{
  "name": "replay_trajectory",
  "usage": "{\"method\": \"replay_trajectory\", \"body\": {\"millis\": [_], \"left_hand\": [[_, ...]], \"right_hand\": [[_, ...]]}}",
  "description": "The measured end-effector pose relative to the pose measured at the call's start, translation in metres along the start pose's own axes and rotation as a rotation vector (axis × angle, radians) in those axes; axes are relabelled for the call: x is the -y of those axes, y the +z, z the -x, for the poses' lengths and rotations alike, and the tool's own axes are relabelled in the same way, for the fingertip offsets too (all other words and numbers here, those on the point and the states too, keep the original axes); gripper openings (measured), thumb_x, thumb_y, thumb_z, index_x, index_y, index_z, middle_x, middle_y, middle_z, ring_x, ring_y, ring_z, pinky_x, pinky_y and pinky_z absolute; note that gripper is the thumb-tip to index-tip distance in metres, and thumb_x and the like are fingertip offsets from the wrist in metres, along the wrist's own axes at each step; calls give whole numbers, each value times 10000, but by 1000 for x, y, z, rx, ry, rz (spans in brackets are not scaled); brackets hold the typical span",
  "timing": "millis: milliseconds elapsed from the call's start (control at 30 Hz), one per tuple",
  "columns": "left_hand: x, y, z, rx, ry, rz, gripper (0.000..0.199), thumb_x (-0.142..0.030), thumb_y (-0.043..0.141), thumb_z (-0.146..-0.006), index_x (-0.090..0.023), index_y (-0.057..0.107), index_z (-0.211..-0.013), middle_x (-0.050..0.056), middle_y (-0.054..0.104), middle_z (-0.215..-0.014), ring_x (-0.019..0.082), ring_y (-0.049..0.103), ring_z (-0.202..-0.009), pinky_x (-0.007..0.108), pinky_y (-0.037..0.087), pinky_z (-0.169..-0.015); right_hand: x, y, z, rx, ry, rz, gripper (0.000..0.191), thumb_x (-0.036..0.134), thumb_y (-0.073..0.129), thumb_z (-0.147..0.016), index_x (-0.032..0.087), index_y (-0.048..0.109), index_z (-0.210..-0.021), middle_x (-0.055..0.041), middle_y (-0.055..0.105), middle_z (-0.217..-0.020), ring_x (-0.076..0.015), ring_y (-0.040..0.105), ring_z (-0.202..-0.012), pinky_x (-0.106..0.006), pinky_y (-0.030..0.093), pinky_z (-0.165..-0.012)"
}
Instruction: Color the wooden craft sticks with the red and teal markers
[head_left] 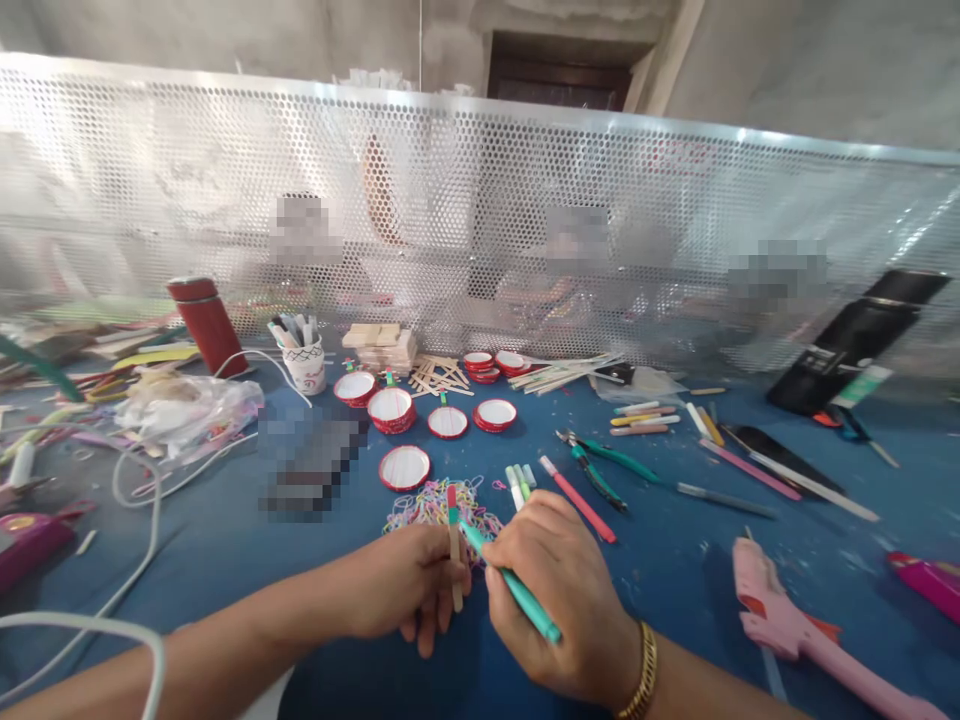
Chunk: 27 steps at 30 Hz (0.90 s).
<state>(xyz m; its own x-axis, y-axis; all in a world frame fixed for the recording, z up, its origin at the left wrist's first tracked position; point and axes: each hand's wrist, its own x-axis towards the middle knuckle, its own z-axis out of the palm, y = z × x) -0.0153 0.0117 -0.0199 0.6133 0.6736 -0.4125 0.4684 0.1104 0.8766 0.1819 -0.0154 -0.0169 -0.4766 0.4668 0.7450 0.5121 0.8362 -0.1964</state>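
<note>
Between the fingers of my left hand (416, 580) a wooden craft stick (454, 545) stands upright, its top red with a green band below. My right hand (559, 590) grips a teal marker (525, 597), whose tip is at the green band; whether it touches I cannot tell. Behind both hands lies a heap of small coloured rubber bands (431, 505). Just beyond my right hand are a few green and white markers (517, 485) and a red marker (577, 500). A red-rimmed round lid (405, 468) lies past the heap.
More red-rimmed lids (391, 408) and stacked craft sticks (379, 350) stand farther back, before a perforated metal screen (450, 220). Green-handled pliers (600, 470) and a pink glue gun (795, 620) lie right. At left are a white cable (154, 520), a phone (319, 465) and a red flask (208, 325).
</note>
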Motion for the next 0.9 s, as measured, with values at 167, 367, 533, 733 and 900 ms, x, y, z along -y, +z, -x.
{"method": "replay_trajectory", "body": {"millis": [167, 367, 533, 733, 900], "left_hand": [[0, 0, 2, -5, 12, -14, 209, -360, 420, -884, -182, 502, -810, -27, 586, -623, 84, 568, -445, 170, 396, -431], [1, 0, 1, -9, 33, -5, 184, -332, 415, -874, -186, 521, -839, -32, 589, -631, 94, 583, -449, 171, 402, -417], [1, -1, 0, -9, -1, 4, 148, -280, 434, -828, -176, 534, -795, -29, 591, -618, 92, 585, -448, 164, 395, -409], [2, 1, 0, -29, 6, 9, 165, -295, 411, -858, -183, 529, -833, -35, 582, -616, 94, 577, -439, 168, 394, -408], [-1, 1, 2, -10, -7, -7, 166, -247, 400, -855, -173, 532, -786, -27, 589, -617, 82, 574, -446, 164, 410, -430]], "right_hand": [[0, 0, -1, 10, -21, -13, 80, 142, 483, -847, 182, 547, -873, -4, 587, -724, -156, 484, -709, -366, 366, -759], [-1, -1, -1, -8, 1, -2, 78, 136, 480, -838, 179, 546, -842, -6, 573, -698, -157, 484, -692, -367, 374, -748], [-1, 0, 0, 13, -19, -24, 91, 143, 495, -849, 176, 561, -903, -7, 609, -750, -160, 511, -732, -375, 382, -789], [-2, 1, 1, -4, 12, -22, 66, 128, 512, -833, 170, 550, -867, -10, 590, -723, -162, 497, -714, -380, 373, -764], [0, 1, 1, 11, -21, -46, 92, 117, 515, -834, 167, 551, -901, -10, 599, -741, -162, 505, -727, -389, 374, -785]]}}
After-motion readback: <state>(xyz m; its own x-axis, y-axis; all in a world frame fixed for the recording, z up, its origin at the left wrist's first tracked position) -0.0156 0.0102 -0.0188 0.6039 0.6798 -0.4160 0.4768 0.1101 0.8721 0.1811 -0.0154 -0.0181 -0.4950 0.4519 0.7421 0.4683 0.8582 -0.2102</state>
